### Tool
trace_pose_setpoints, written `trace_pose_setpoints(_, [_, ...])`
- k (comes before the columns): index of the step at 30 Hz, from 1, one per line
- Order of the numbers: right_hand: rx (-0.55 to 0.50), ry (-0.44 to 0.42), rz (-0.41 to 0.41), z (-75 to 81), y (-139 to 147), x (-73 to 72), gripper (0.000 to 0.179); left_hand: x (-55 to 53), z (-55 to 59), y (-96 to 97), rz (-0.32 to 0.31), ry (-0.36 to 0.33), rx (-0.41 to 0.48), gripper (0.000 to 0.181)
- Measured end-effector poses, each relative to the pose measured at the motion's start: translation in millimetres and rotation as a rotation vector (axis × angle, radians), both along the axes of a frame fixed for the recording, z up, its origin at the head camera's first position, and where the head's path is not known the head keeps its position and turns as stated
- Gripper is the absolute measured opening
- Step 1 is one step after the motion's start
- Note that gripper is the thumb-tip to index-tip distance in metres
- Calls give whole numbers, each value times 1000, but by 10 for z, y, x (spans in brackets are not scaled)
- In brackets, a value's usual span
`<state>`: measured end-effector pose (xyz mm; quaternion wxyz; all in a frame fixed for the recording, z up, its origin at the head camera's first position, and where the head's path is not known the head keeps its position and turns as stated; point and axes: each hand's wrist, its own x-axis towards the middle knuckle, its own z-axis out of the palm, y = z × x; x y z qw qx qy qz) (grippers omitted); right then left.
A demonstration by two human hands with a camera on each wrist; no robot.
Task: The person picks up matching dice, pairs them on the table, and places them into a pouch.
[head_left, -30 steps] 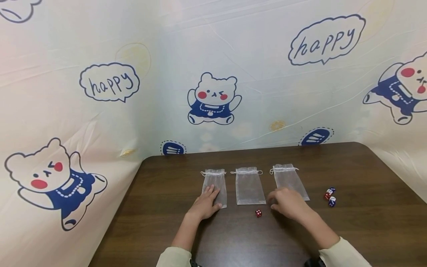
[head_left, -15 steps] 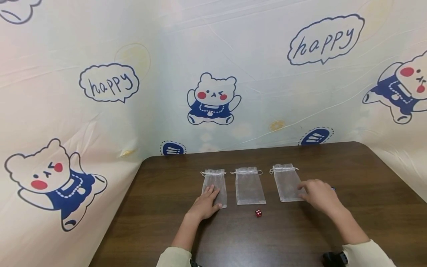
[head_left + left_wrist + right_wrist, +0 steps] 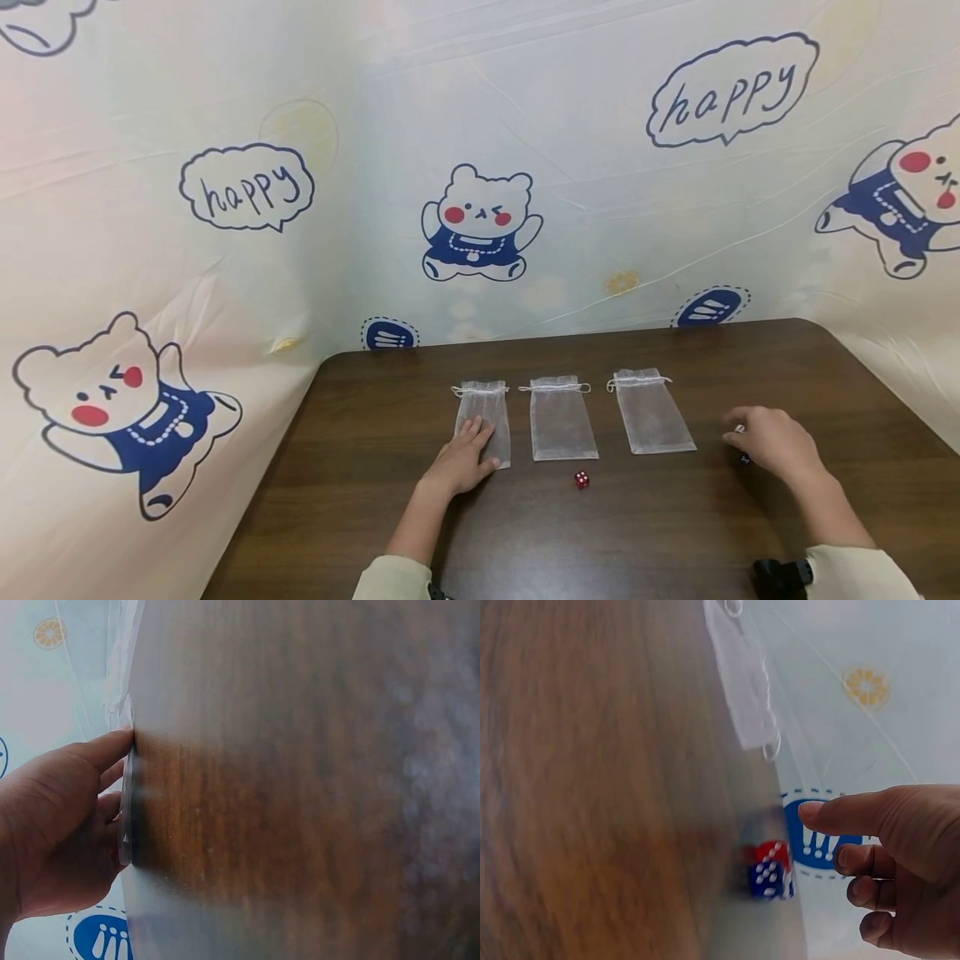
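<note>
Fingers spread, my left hand rests on the leftmost white mesh drawstring pouch. A matching pouch lies in the middle, and a third pouch to the right of it. My right hand hovers over a small cluster of dice at the right, partly covering them. In the right wrist view a blue die and a red die show, with thumb and fingertips apart from them and nothing between. A single red die sits below the middle pouch.
The brown wooden table has rounded back corners. Behind it hangs a pale printed cloth with bear drawings, reaching round both sides.
My right hand has moved rightward from the right pouch to the dice cluster, uncovering that pouch. My left hand, the pouches and the single red die have stayed put.
</note>
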<state>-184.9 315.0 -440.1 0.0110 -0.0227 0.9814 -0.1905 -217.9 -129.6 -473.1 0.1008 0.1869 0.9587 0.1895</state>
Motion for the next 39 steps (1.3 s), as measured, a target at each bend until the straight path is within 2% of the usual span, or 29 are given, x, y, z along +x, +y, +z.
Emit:
trace_pose_setpoints(12, [-2,-11,-36,-100,156,12,11,-8,3,3,4,-4,-2,58])
trace_pose_setpoints(26, [-7,-51,-99,-86,151,23,17,3,11,3,3,-10,5,58])
trace_pose_setpoints(39, [-7,-7,-105,-113,125,20,13,10,-4,-6,-4,-6,16,59])
